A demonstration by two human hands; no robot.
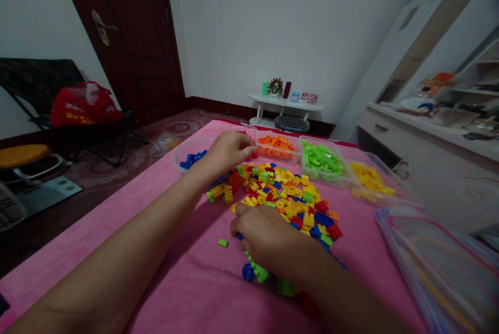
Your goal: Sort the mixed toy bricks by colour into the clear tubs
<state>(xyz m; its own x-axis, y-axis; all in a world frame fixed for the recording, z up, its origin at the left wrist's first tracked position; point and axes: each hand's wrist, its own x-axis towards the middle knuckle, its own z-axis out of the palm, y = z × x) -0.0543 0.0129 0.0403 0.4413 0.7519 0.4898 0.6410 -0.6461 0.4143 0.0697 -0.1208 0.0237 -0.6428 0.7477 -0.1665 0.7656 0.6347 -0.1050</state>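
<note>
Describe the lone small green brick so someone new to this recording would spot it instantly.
Find the pink cloth, then the stretch between the left forearm and the right hand. Just left of that hand's fingers lies the small light-green brick. Unlike the larger green piece near the blue wheel, it sits alone, clear of the mixed pile.

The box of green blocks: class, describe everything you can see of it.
The box is see-through, apparently plastic, with rounded corners and an open top. Loose green blocks are heaped inside. It stands upright on the pink cloth between the orange-block box and yellow-block box. Neither the left hand nor the right hand touches it.
</note>
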